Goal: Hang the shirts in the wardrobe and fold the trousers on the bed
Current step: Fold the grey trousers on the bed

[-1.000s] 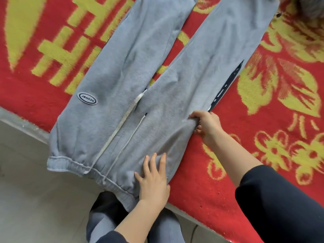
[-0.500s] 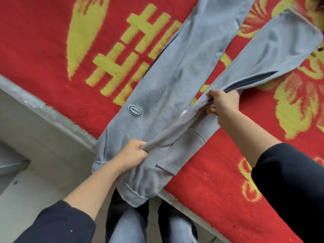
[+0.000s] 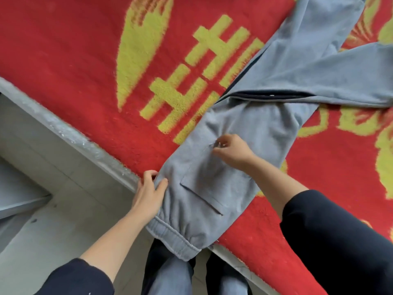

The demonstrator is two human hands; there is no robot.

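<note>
Legs in jeans (image 3: 170,279) stand on pale floor (image 3: 42,231) against the bed edge (image 3: 63,133). Grey trousers (image 3: 255,124) lie on the red and yellow blanket (image 3: 74,60), with their waistband (image 3: 176,237) overhanging that edge. The left hand (image 3: 148,194) grips the trousers' near side just above the waistband, thumb on top and fingers curled round the fold. Farther in, past the pocket flap (image 3: 202,196), the right hand (image 3: 231,150) has its fingertips pinched together on the cloth. Beyond, the two trouser legs splay apart.
</note>
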